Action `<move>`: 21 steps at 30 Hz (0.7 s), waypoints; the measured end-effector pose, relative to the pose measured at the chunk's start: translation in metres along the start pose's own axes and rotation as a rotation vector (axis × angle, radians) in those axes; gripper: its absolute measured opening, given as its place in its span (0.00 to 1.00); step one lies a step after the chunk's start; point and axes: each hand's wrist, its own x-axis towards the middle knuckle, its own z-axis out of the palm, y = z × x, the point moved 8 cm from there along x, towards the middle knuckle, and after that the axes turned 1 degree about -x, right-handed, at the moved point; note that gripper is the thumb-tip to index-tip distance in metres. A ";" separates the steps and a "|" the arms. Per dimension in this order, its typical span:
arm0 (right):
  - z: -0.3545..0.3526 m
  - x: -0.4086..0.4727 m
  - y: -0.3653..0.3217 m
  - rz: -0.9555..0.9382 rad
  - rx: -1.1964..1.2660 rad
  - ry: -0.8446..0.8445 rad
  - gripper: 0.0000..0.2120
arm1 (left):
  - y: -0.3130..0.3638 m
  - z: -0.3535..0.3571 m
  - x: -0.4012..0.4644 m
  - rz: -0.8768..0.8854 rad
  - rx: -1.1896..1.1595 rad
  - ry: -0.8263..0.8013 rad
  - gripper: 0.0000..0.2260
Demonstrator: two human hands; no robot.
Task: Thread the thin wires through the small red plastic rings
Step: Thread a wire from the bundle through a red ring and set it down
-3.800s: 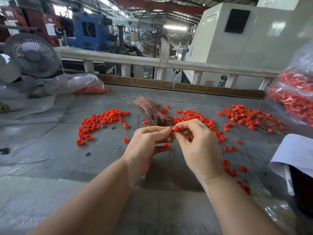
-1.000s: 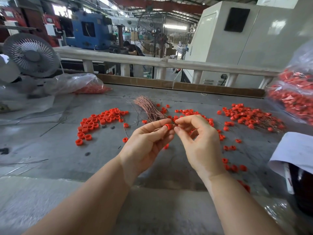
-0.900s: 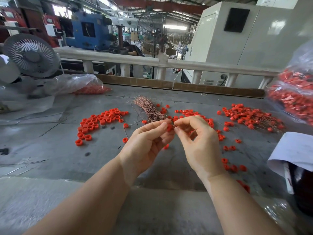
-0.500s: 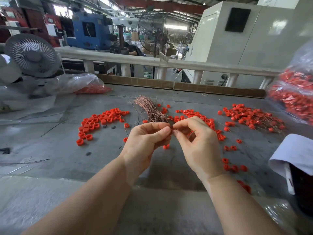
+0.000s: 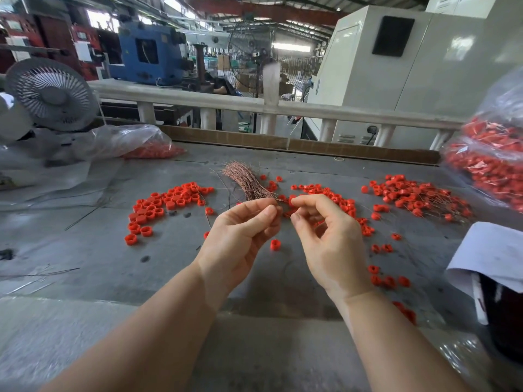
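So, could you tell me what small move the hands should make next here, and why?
Probably ease the two hands together, so the wire end enters the ring. The right hand pinches a red ring at its fingertips; the left hand pinches what looks like a thin wire right beside it. Whether the wire is already in the hole is too small to tell.

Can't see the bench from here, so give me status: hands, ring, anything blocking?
Left hand pinching a thin wire. Right hand pinching a red ring at its fingertips. Hands meet above the table. Nothing blocking.
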 end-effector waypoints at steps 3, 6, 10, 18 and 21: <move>0.000 0.000 0.000 -0.008 -0.016 0.001 0.07 | 0.002 -0.002 -0.001 0.030 0.096 0.015 0.08; 0.001 -0.001 -0.001 -0.017 -0.030 -0.010 0.08 | 0.002 0.000 -0.001 0.025 0.061 -0.011 0.07; 0.002 0.000 -0.001 -0.014 -0.065 -0.029 0.10 | -0.003 0.007 -0.001 -0.030 0.050 -0.111 0.05; -0.011 0.003 0.002 -0.033 -0.249 0.065 0.05 | -0.010 0.001 0.000 -0.099 0.081 -0.050 0.15; -0.023 0.005 0.013 0.062 -0.275 0.141 0.06 | -0.010 -0.003 0.001 -0.112 0.102 -0.011 0.14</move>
